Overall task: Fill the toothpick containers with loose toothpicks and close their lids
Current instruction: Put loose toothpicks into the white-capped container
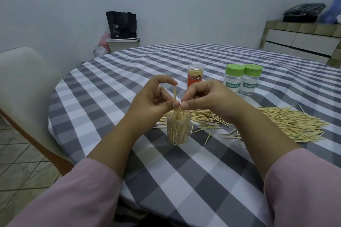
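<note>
Hands [147,97] [206,96] both pinch toothpicks [174,94] above jar [178,128]; keep vertical, release tips-down; pile [287,125] at 3 o'clock.

Two bare hands, left hand [147,96], right hand [208,96], short unpainted nails, loose pale pink sleeves [77,195] at lower frame, forearms bare above the cuffs

Both hands meet above an open clear container [178,128] on the checkered counter [184,171] — the left hand [153,97] pinches upright toothpicks [174,94], the right hand [204,96] pinches beside them — loose toothpicks [287,125] lie to the right.
</note>
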